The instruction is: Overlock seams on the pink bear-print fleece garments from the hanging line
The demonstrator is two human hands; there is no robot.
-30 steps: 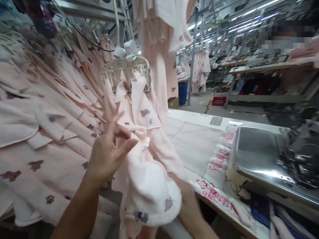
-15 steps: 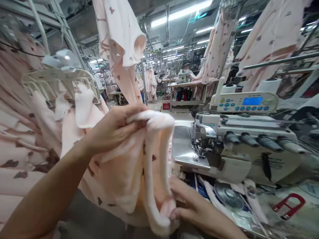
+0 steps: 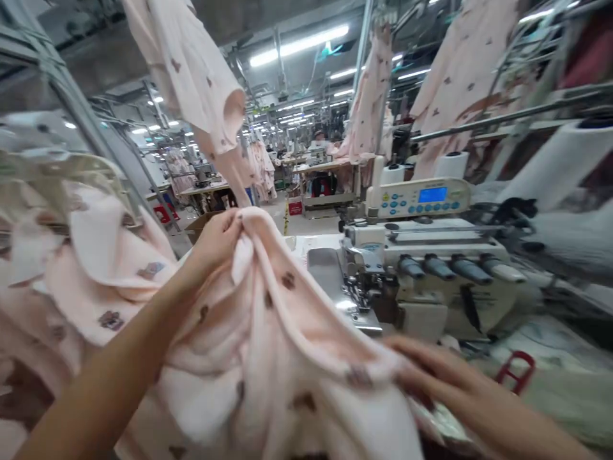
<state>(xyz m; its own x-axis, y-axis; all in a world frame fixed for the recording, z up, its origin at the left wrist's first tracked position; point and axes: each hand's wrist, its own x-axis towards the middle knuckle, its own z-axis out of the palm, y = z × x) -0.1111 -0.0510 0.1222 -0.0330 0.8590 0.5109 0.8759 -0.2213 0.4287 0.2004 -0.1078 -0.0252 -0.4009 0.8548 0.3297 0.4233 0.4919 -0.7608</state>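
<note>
A pale pink fleecy garment (image 3: 287, 358) with small brown motifs is stretched between my two hands, in front of the sewing machine. My left hand (image 3: 218, 239) pinches its edge at the upper middle of the view. Lower down on the right, my right hand (image 3: 435, 367) grips the other end of the same edge; its fingers are blurred by motion. The edge sags in a long curve from one hand to the other, and folds of fabric hang below it. Just beyond stands an overlock sewing machine (image 3: 450, 249), its metal plate (image 3: 325, 268) partly behind the garment.
Similar garments hang from a clip hanger (image 3: 71, 163) at left and overhead (image 3: 201, 83). White thread cones (image 3: 558, 160) stand behind the machine at right. A red-handled object (image 3: 517, 372) lies on the table near my right hand. Farther back are other workstations and a person.
My hands have moved apart, the right one outward to the right, pulling the garment's edge from a narrow loop into a wide span. The camera view has shifted to the right.
</note>
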